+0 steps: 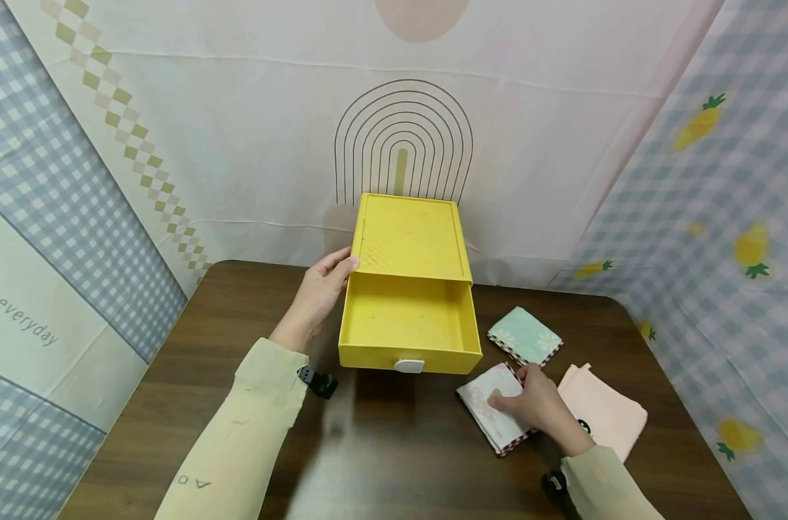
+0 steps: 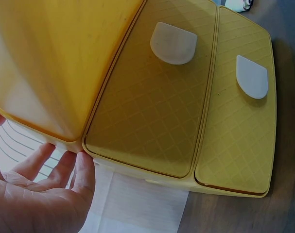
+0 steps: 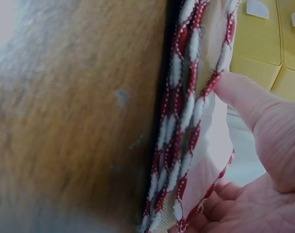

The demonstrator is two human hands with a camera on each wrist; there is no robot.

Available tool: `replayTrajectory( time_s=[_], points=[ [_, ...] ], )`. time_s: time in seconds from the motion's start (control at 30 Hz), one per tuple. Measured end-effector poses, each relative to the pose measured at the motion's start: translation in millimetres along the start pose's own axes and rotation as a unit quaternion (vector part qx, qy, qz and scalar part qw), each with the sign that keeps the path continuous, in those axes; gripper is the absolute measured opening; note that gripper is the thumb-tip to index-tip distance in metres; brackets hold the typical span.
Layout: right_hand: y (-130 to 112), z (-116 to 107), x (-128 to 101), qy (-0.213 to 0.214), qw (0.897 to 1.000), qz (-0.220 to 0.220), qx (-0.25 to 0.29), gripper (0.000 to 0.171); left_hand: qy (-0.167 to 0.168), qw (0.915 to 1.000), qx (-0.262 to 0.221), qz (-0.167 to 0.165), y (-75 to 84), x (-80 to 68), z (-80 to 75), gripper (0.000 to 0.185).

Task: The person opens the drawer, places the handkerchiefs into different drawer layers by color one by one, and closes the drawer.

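Observation:
A yellow drawer cabinet stands at the back of the table with its top drawer pulled out, nothing inside. My left hand rests against the cabinet's left side, fingertips on its wall near the front edge, as the left wrist view also shows. At the right, my right hand grips a folded white-and-pink handkerchief, thumb on one edge and fingers at another. Its layered red-and-white edging fills the middle of the right wrist view.
A folded mint-green handkerchief with flowers lies beyond the right hand. A pale pink cloth lies to its right, partly behind the wrist. Two closed lower drawers have white handles. Printed curtains hang around the brown table.

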State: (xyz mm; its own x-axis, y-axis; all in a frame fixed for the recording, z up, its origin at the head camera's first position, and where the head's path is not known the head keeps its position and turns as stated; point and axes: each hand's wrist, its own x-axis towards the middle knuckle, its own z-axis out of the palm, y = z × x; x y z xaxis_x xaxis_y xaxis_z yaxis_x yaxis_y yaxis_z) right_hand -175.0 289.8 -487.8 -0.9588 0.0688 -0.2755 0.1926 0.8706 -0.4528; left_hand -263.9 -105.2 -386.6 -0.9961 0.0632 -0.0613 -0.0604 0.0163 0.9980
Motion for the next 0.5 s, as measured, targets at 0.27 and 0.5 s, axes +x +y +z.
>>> replayTrajectory(
  time_s=[0.27, 0.5],
  points=[
    [-1.6, -1.6, -1.2, 0.0, 1.0, -0.029, -0.008, 0.092, 0.001, 1.0, -0.004, 0.001, -0.7, 0.0, 0.4, 0.061],
    [0.7, -7.4, -3.0, -0.012, 0.999, -0.045, -0.016, 0.068, 0.001, 1.0, -0.009, 0.003, -1.7, 0.3, 0.6, 0.061]
  ],
)
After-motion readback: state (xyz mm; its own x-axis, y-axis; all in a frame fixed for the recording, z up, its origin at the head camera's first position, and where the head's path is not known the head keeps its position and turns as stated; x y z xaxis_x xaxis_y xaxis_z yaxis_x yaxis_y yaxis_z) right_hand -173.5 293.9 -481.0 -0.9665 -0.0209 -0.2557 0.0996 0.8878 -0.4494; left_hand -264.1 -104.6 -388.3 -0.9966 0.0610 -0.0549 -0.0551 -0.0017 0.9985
